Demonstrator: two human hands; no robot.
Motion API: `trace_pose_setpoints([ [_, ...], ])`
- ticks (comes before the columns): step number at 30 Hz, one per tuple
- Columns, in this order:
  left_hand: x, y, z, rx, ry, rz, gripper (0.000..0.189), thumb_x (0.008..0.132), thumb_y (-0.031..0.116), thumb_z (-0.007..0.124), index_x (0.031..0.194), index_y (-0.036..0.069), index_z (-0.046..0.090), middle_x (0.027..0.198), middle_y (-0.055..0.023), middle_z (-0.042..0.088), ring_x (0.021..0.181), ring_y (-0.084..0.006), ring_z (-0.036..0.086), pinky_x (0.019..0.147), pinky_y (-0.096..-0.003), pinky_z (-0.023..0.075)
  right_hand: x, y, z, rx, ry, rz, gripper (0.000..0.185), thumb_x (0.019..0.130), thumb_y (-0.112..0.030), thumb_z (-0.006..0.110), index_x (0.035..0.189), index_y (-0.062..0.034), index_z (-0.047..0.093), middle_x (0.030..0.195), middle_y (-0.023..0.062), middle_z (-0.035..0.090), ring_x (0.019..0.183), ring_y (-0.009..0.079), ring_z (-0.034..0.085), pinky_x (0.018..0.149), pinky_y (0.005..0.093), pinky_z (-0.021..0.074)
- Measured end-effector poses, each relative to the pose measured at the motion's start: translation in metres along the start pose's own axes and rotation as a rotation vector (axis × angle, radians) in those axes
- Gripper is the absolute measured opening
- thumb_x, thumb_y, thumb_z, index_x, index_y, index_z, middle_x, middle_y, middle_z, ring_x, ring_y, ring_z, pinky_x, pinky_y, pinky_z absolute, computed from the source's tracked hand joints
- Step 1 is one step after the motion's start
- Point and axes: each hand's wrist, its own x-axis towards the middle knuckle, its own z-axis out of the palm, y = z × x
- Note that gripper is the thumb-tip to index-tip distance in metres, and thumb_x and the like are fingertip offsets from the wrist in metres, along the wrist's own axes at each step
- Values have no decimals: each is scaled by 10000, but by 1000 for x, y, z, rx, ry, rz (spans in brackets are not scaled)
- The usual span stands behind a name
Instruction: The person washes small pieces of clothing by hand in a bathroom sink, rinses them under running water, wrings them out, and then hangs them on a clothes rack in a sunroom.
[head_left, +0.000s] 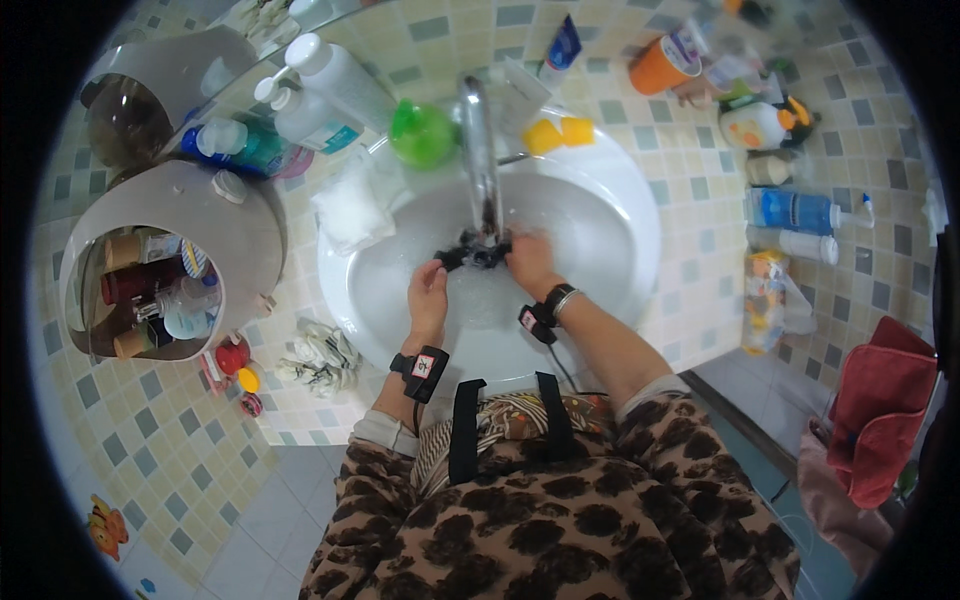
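A black wet item (480, 251), possibly cloth, is stretched under the chrome faucet (480, 150), in the running water over the white washbasin (645, 247). My left hand (429, 289) grips its left end with the fingertips. At its right end is my right hand (531, 259), blurred, with the fingers curled on the black item. Exactly what the item is cannot be told. Water stands in the bowl below. Both wrists carry strapped black devices with cables.
A green bottle (422, 135) and yellow sponge pieces (559, 135) stand behind the basin. A white cloth or bag (352, 206) lies on its left rim. Pump bottles (300, 112), a grey domed organizer (255, 217) and a crumpled cloth (321, 360) are to the left; an orange cup (660, 69) and bottles (795, 210) are to the right.
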Motion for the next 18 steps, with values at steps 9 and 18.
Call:
trace_pose_setpoints([
  [9,-6,31,15,48,-213,234,438,1002,377,414,1092,9,633,993,-103,664,928,-173,602,864,-302,459,-44,-48,-35,350,-57,-188,238,695,-59,658,927,-34,616,1035,128,524,992,302,527,849,423,453],
  [18,-15,22,5,-205,-587,-371,681,963,620,280,1117,50,618,950,-120,666,844,-188,654,772,-312,517,-56,-60,-103,1144,-155,114,258,796,-93,686,1039,-17,647,904,83,638,790,181,604,727,300,487],
])
